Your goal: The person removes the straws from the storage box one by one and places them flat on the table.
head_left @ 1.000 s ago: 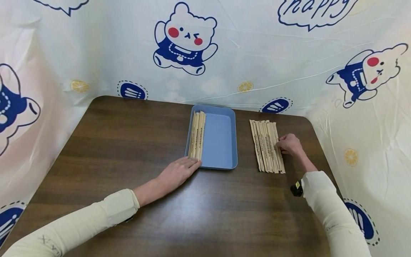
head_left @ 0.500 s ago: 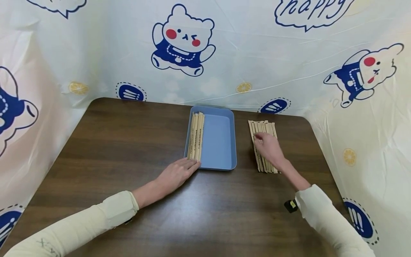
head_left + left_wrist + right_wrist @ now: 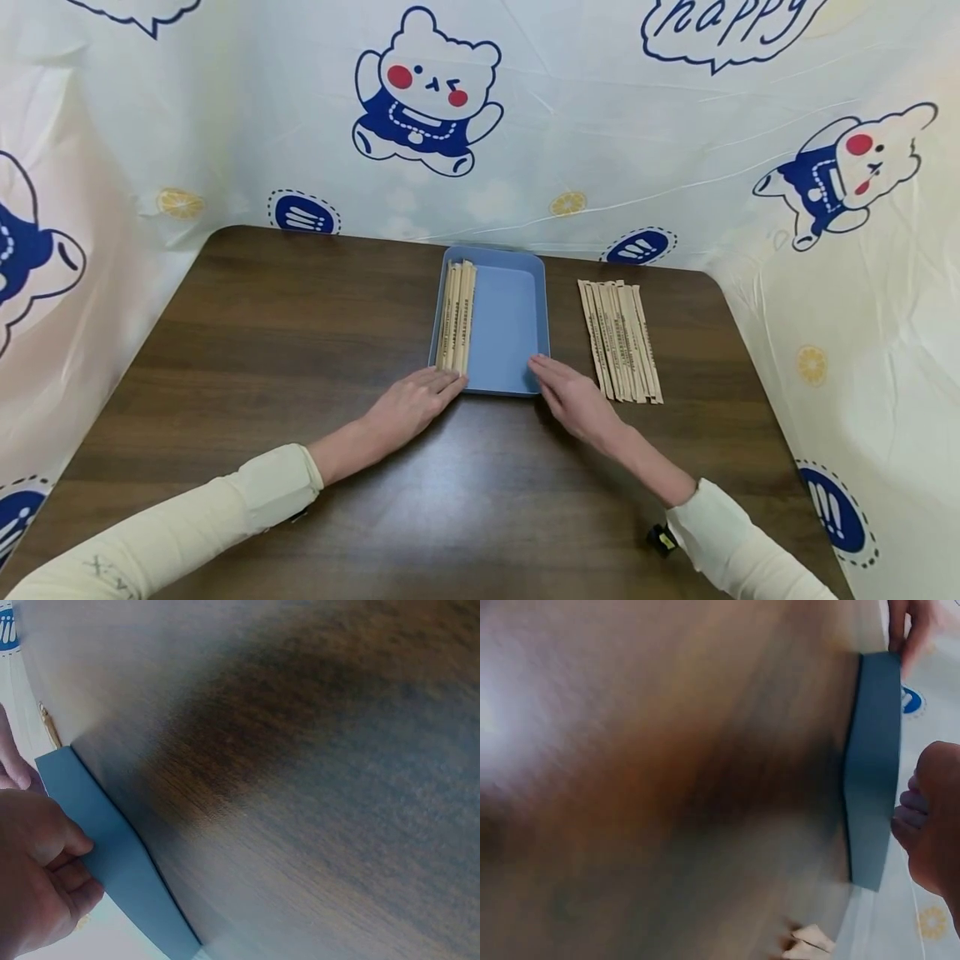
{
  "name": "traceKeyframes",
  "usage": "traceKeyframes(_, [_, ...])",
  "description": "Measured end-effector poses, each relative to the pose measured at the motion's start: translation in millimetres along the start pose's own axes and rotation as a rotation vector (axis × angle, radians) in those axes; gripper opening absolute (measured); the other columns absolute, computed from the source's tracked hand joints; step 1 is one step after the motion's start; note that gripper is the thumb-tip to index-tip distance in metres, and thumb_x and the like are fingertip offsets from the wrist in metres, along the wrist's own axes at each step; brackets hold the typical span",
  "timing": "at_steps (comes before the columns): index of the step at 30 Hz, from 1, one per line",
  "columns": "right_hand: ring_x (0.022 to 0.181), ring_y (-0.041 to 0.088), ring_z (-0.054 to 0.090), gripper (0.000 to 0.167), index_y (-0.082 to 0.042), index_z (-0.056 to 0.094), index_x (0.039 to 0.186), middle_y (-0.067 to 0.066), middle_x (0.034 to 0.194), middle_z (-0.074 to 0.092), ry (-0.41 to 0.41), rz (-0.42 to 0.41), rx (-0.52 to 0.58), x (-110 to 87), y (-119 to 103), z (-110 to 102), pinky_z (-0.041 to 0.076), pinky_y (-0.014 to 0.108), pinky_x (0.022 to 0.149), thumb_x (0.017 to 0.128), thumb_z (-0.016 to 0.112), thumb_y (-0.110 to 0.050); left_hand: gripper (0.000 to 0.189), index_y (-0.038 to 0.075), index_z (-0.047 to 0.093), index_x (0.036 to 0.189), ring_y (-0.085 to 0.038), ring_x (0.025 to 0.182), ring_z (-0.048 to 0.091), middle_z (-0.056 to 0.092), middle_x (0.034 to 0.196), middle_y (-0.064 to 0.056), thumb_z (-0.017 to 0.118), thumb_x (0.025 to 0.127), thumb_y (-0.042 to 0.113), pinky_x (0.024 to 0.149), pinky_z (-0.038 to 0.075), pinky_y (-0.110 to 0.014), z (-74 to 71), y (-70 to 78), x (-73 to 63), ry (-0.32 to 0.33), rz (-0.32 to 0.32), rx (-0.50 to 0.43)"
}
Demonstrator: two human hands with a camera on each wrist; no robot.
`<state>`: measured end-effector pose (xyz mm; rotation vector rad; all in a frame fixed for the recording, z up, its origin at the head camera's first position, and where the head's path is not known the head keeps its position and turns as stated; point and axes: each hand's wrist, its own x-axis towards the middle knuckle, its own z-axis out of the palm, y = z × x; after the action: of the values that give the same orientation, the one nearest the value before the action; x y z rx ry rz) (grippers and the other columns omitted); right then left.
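The right hand [image 3: 581,406] has left the row of slim tan packets [image 3: 619,342], which it covered half a second ago, and is now at the near right corner of a blue tray [image 3: 506,329]; the row lies uncovered on the brown table [image 3: 450,517], right of the tray. The left hand [image 3: 408,408] remains at the tray's near left corner.

Only the head view shows the upright bundle of tan packets [image 3: 456,321] inside, along the left wall. The left wrist view reveals the tray's outer wall, with thumb and bent fingers gripping it; the right wrist view catches just the ends of the loose packets.

The right hand's fingers are straight and pressed together, tips over the rim; whether they touch it cannot be told. Both forearms, in cream sleeves [image 3: 217,504], angle inward from the near side.
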<state>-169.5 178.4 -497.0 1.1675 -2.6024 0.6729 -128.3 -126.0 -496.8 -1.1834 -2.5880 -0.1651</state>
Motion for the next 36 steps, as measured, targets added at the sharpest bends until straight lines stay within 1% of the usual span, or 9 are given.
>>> traceKeyframes(9, [0.119, 0.032, 0.061, 0.041, 0.009, 0.065, 0.124, 0.024, 0.126, 0.064, 0.037, -0.229, -0.139, -12.4, -6.8, 9.8, 0.048, 0.046, 0.102, 0.083, 0.072, 0.009, 0.045, -0.003, 0.062, 0.131, -0.029, 0.114, 0.064, 0.066, 0.125, -0.017, 0.073, 0.087, -0.005, 0.102, 0.049, -0.041, -2.4, 0.0, -0.2, 0.000, -0.003, 0.008])
traceKeyframes(12, [0.119, 0.032, 0.061, 0.034, 0.010, 0.065, 0.124, 0.024, 0.125, 0.064, 0.043, -0.264, -0.151, -14.2, -5.9, 11.9, 0.048, 0.048, 0.102, 0.090, 0.066, 0.007, 0.046, -0.003, 0.062, 0.131, -0.029, 0.115, 0.064, 0.066, 0.125, -0.017, 0.073, 0.087, -0.005, 0.102, 0.049, -0.041, -3.3, -0.1, -0.1, -0.002, -0.007, 0.011])
traceKeyframes(14, [0.120, 0.031, 0.061, 0.027, 0.010, 0.064, 0.124, 0.024, 0.126, 0.064, 0.049, -0.273, -0.167, -15.0, -5.2, 12.9, 0.048, 0.048, 0.102, 0.100, 0.055, 0.002, 0.046, -0.002, 0.062, 0.132, -0.029, 0.115, 0.064, 0.066, 0.125, -0.017, 0.073, 0.087, -0.005, 0.102, 0.049, -0.041, -3.6, -0.1, -0.2, -0.004, -0.008, 0.011])
traceKeyframes(17, [0.120, 0.032, 0.061, 0.033, 0.010, 0.063, 0.125, 0.024, 0.126, 0.063, 0.058, -0.292, -0.198, -16.0, -5.1, 14.1, 0.047, 0.048, 0.103, 0.108, 0.039, -0.005, 0.046, -0.003, 0.062, 0.132, -0.029, 0.114, 0.064, 0.066, 0.125, -0.017, 0.073, 0.087, -0.004, 0.102, 0.049, -0.042, -2.9, -0.1, -0.4, -0.007, -0.011, 0.008])
traceKeyframes(19, [0.120, 0.032, 0.060, 0.032, 0.010, 0.062, 0.126, 0.024, 0.127, 0.063, 0.060, -0.301, -0.214, -16.5, -5.0, 15.1, 0.047, 0.048, 0.104, 0.108, 0.040, -0.004, 0.046, -0.003, 0.062, 0.132, -0.029, 0.114, 0.064, 0.066, 0.125, -0.017, 0.074, 0.087, -0.004, 0.102, 0.049, -0.042, -2.5, -0.3, -0.6, -0.010, -0.012, 0.005])
traceKeyframes(24, [0.121, 0.032, 0.059, 0.033, 0.011, 0.062, 0.127, 0.025, 0.128, 0.062, 0.069, -0.304, -0.226, -17.5, -4.5, 16.9, 0.046, 0.047, 0.105, 0.095, 0.060, 0.006, 0.045, -0.002, 0.062, 0.132, -0.029, 0.115, 0.063, 0.065, 0.126, -0.017, 0.072, 0.088, -0.004, 0.103, 0.049, -0.041, -2.3, -0.8, 0.2, -0.023, -0.010, 0.009])
traceKeyframes(27, [0.122, 0.032, 0.059, 0.029, 0.010, 0.062, 0.127, 0.024, 0.128, 0.062, 0.069, -0.302, -0.228, -17.9, -3.3, 17.6, 0.045, 0.046, 0.106, 0.103, 0.050, 0.001, 0.045, -0.003, 0.061, 0.133, -0.029, 0.115, 0.063, 0.065, 0.126, -0.017, 0.071, 0.089, -0.004, 0.103, 0.049, -0.041, -3.8, -1.2, 1.5, -0.038, -0.005, 0.016])
traceKeyframes(31, [0.121, 0.031, 0.060, 0.045, 0.009, 0.063, 0.127, 0.023, 0.128, 0.063, 0.070, -0.296, -0.231, -18.0, -2.4, 18.6, 0.045, 0.045, 0.106, 0.111, 0.026, -0.011, 0.044, -0.003, 0.062, 0.131, -0.028, 0.113, 0.064, 0.066, 0.124, -0.017, 0.071, 0.088, -0.004, 0.100, 0.051, -0.040, -6.6, -2.6, 4.5, -0.047, 0.001, 0.007])
traceKeyframes(36, [0.119, 0.031, 0.061, 0.047, 0.009, 0.064, 0.126, 0.023, 0.127, 0.064, 0.077, -0.297, -0.226, -18.6, -4.1, 19.0, 0.046, 0.045, 0.105, 0.111, 0.024, -0.012, 0.039, -0.003, 0.063, 0.129, -0.029, 0.104, 0.068, 0.068, 0.120, -0.017, 0.069, 0.091, 0.002, 0.086, 0.058, -0.039, -13.3, -4.7, 9.9, -0.071, -0.056, -0.127])
